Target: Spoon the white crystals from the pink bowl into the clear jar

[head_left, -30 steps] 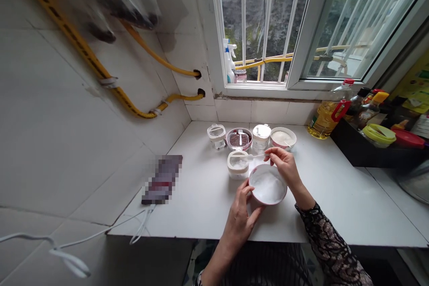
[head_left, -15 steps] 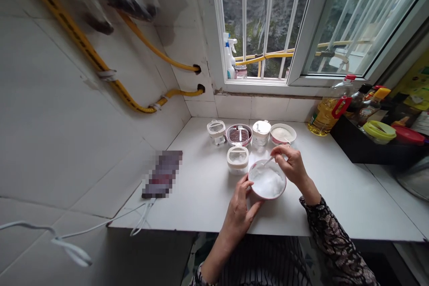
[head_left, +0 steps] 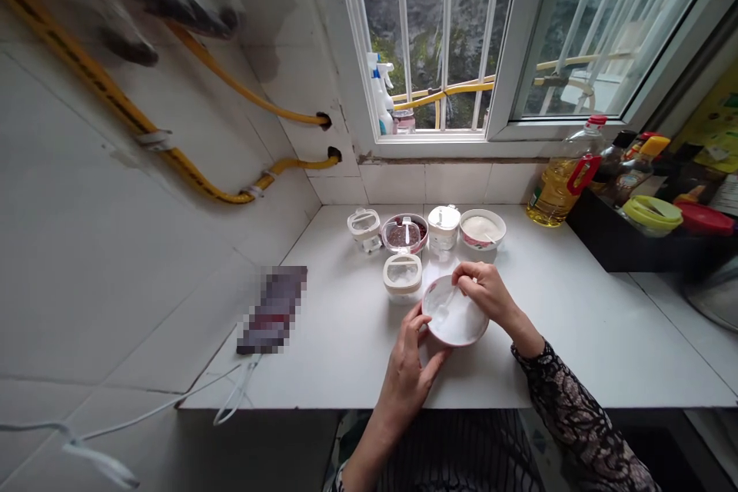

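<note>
A bowl of white powder [head_left: 461,323] stands near the counter's front, tilted slightly. My left hand [head_left: 408,365] holds it by the left side, thumb below and fingers at the rim. Over the bowl's upper right, my right hand [head_left: 484,294] pinches a small pale spoon [head_left: 449,303], its bowl end in the powder. Just behind and left is a lidded clear jar [head_left: 403,277]. Farther back stand another clear jar [head_left: 364,231], a bowl of dark red contents [head_left: 420,244] with a clear lid and white spoon on it, a white-lidded jar [head_left: 443,227] and a bowl of pale grains [head_left: 482,229].
A blurred dark flat object [head_left: 274,311] lies at the left with a white cable [head_left: 234,392]. At the right are an oil bottle [head_left: 556,184] and a black box [head_left: 611,250] of bottles and jars. The window [head_left: 438,137] is behind.
The spoon has moved left and down into the powder with my right hand, and the powder looks flatter. My left hand still holds the bowl. The view has shifted slightly.
</note>
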A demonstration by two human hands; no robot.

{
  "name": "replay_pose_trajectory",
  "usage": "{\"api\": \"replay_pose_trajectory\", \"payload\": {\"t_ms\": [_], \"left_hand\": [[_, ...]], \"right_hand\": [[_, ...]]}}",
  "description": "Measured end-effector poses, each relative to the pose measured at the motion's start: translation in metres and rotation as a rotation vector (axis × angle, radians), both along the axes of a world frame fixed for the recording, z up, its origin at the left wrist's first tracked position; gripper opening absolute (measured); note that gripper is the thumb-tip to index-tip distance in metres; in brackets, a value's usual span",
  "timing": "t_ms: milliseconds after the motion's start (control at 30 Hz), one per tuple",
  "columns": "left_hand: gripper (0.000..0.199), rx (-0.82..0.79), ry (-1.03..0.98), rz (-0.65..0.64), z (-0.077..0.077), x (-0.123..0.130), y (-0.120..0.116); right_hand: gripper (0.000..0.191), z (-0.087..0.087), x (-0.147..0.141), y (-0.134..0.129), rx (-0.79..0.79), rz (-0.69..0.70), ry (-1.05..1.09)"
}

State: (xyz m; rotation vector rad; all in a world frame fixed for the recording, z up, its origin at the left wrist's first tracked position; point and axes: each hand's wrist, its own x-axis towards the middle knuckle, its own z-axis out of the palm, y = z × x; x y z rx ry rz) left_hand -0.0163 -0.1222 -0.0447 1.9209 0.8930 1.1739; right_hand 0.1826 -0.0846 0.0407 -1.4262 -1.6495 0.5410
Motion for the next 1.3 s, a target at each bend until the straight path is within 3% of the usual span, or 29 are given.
{"api": "replay_pose_trajectory", "payload": {"t_ms": [133,267,367,933,1167,1300], "left_hand": [[0.036,-0.002,-0.011,0.003,-0.002,0.000,0.000],[0.038,-0.001,-0.019,-0.009,-0.002,0.000,0.000],[0.039,-0.014,-0.026,-0.024,-0.002,0.001,0.000],[0.041,-0.008,-0.025,-0.024,-0.001,0.001,0.000],[0.041,-0.002,-0.037,-0.025,-0.001,0.002,0.000],[0.041,0.007,-0.036,-0.020,-0.002,0.003,0.001]], "right_hand": [[0.020,0.000,0.003,0.002,-0.047,-0.022,0.086],[0.020,0.000,-0.004,0.001,0.067,0.005,-0.135],[0.022,0.000,-0.008,-0.001,0.051,0.075,-0.187],[0.016,0.003,0.006,0.006,-0.220,-0.073,0.494],[0.015,0.000,0.011,0.011,-0.229,-0.096,0.601],[0.014,0.000,0.005,0.013,-0.131,-0.088,0.609]]}}
